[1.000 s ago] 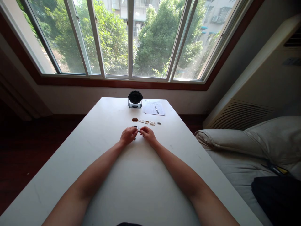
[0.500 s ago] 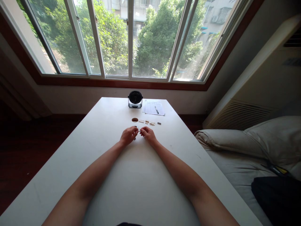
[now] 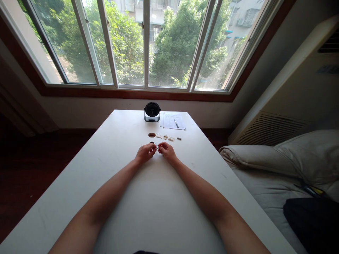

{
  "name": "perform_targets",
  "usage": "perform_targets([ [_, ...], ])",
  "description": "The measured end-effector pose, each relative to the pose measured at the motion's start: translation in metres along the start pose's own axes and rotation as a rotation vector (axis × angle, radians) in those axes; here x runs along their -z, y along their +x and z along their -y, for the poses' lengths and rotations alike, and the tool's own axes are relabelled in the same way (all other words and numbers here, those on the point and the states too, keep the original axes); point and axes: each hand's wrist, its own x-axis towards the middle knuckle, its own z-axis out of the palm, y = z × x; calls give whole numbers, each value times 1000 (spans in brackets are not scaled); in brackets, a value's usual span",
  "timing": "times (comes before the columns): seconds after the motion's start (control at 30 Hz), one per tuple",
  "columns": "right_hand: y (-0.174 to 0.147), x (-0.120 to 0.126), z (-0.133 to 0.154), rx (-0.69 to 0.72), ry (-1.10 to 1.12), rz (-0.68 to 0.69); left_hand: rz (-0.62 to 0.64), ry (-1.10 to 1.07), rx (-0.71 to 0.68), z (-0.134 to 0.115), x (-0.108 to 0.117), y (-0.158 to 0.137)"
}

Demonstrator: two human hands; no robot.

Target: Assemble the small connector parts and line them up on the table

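My left hand (image 3: 145, 152) and my right hand (image 3: 166, 150) meet above the white table (image 3: 159, 201), fingertips almost touching. Pinched between them is a small, thin, whitish piece (image 3: 157, 147), too small to name. Both hands are closed on it. A small dark round item (image 3: 152, 142) lies just beyond the left fingers, partly hidden by them. Behind the hands runs a row of small things: a brown round piece or opening (image 3: 152, 135), a white dotted strip (image 3: 159, 136), brownish pieces (image 3: 165, 137), pale pieces (image 3: 171, 139) and a small dark block (image 3: 179, 138).
At the table's far edge stands a black round fan-like device (image 3: 152, 110) on a stand. Beside it lie paper sheets (image 3: 169, 121) with a pen (image 3: 176, 123) on top. A beige sofa (image 3: 265, 176) borders the right side, and a window (image 3: 169, 46) rises beyond the table.
The small whitish piece has tilted slightly between my fingers, and my left fingers have shifted a little. The dark round item shows more now. Everything else looks the same.
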Motion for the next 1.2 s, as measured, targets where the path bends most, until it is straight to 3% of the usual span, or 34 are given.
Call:
perform_targets([
  [0.17,1,4,-3,28,-136,-125,32,22,29,1,-1,0],
  [0.3,0,12,-4,80,-496,-236,38,53,73,2,1,0],
  [0.43,-2,13,-3,137,-873,-176,50,67,102,1,1,0],
  [0.57,1,11,-5,85,-1090,-128,68,80,111,0,0,-1],
  [0.97,3,20,-10,155,-1041,-104,71,97,90,2,-1,-1],
  [1.2,-1,16,-4,232,-999,70,80,99,83,3,-1,-1],
])
